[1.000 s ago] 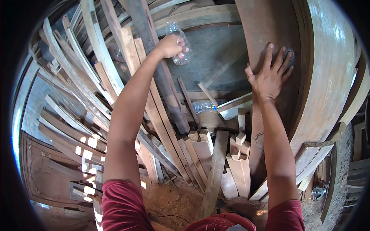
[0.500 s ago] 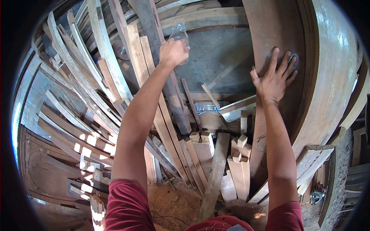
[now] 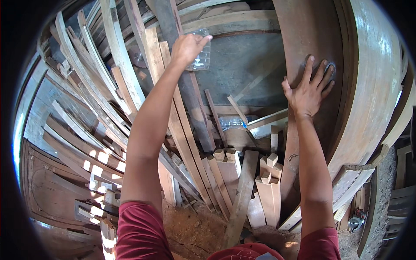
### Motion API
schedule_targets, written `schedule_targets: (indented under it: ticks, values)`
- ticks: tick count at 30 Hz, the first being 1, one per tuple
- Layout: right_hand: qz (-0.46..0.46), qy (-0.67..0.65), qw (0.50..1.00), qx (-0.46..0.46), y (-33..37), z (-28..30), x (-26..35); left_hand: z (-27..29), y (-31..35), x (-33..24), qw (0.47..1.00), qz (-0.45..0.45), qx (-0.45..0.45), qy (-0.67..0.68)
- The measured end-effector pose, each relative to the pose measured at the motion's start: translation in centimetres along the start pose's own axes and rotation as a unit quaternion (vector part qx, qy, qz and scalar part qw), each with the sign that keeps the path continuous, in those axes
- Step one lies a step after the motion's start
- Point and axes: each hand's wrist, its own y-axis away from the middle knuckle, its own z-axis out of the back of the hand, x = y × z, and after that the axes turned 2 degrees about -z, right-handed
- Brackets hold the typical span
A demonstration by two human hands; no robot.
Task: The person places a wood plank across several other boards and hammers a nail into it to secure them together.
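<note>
My left hand (image 3: pixel 187 48) is closed around a clear plastic bottle (image 3: pixel 200 61), in front of planks leaning at the upper left. Most of the bottle's visible body hangs below my fingers, and its neck cannot be made out. On the right, my right hand (image 3: pixel 306 96) lies with fingers spread against a wide brown wooden board (image 3: pixel 310 34). It holds nothing. A second clear plastic bottle (image 3: pixel 232 121) with a blue part lies lower down, between the leaning planks.
Long planks (image 3: pixel 112 47) fan out across the left. Several short wooden offcuts (image 3: pixel 269 199) stand in the middle, beside a leaning plank (image 3: pixel 242 195). Dusty floor (image 3: pixel 190 232) shows below. A power tool (image 3: pixel 357 220) sits at the lower right.
My left hand has shifted slightly left, and the bottle has turned, its body now showing below the fingers instead of its narrow top above them. My right hand stays put.
</note>
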Motion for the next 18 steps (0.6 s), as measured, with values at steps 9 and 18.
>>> schedule_targets:
  ticks: [9,18]
  values:
    - [0.015,-0.019,0.999,-0.030,-0.2,0.2,0.3,9.0,4.0,3.1,0.986,-0.048,-0.155,-0.026]
    - [0.046,-0.026,0.993,-0.101,1.2,1.1,0.3,18.3,34.4,2.4,0.907,-0.251,-0.308,-0.136]
